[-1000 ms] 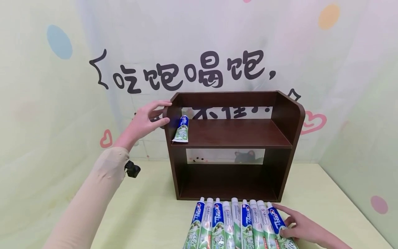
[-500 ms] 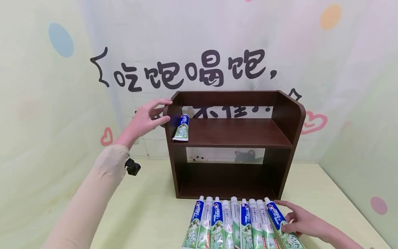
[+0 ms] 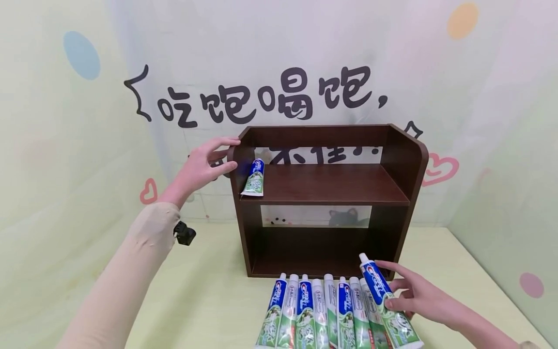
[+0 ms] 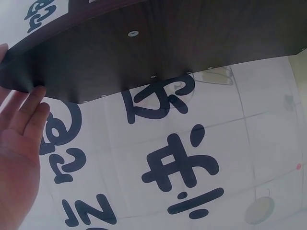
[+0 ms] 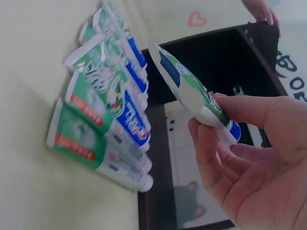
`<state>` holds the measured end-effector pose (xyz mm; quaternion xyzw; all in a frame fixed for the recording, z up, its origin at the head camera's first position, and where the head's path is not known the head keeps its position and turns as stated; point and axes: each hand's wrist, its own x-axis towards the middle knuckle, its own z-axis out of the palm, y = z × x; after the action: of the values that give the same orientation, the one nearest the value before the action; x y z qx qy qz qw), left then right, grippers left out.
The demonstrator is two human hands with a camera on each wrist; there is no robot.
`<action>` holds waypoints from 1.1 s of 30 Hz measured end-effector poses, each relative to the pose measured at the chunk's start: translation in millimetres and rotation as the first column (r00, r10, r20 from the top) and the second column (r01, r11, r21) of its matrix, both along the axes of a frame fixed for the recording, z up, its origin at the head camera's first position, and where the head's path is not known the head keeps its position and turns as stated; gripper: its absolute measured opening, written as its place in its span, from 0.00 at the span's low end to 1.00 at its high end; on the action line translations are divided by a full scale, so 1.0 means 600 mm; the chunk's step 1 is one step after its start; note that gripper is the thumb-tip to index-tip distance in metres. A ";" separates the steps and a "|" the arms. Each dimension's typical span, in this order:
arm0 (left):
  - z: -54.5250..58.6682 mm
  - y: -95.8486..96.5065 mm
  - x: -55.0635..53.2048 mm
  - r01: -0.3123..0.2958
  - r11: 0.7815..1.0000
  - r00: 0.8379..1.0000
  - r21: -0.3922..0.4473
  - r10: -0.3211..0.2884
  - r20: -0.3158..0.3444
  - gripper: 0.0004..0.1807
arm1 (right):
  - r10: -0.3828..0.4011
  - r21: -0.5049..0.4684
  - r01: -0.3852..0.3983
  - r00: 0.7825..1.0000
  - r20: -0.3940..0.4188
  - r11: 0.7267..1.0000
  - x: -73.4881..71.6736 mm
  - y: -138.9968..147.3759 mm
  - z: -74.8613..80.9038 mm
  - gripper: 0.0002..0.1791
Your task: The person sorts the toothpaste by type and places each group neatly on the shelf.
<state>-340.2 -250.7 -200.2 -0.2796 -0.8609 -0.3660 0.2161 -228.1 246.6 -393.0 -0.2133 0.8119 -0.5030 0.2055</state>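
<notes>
A plain beige sleeve [image 3: 116, 276] is fitting the left forearm snugly and wrinkling near its cuff [image 3: 163, 212], where a small, blocky black device [image 3: 185, 233] is jutting out; a pale sliver of cloth [image 3: 527, 345] is showing on the right arm [image 3: 481, 325]

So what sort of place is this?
Probably a small staged booth for filming or demos, judging by the printed fabric-like backdrop, the dark-brown two-tier shelf and the toothpaste tubes lined up on the pale-green tabletop.
</notes>
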 end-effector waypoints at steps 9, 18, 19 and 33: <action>0.002 -0.004 -0.002 0.013 1.000 1.000 0.007 -0.013 -0.007 0.26 | 0.002 -0.011 -0.003 0.995 -0.103 1.000 0.009 -0.038 0.070 0.48; 0.002 -0.004 0.000 0.006 1.000 1.000 0.006 -0.006 -0.008 0.26 | 0.013 -0.047 -0.023 0.978 -0.209 0.999 0.004 -0.056 0.114 0.46; 0.002 -0.004 0.001 0.006 1.000 1.000 0.006 -0.006 -0.008 0.26 | 0.013 -0.050 -0.025 0.976 -0.218 0.998 0.003 -0.058 0.118 0.46; 0.001 0.003 0.000 0.014 1.000 1.000 0.009 -0.014 -0.003 0.26 | -0.053 -0.079 0.031 0.954 -0.296 0.996 -0.029 -0.089 0.165 0.47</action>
<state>-340.2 -249.1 -199.8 -0.2854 -0.8570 -0.3709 0.2158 -245.7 193.5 -294.1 -0.2766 0.8191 -0.4988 0.0621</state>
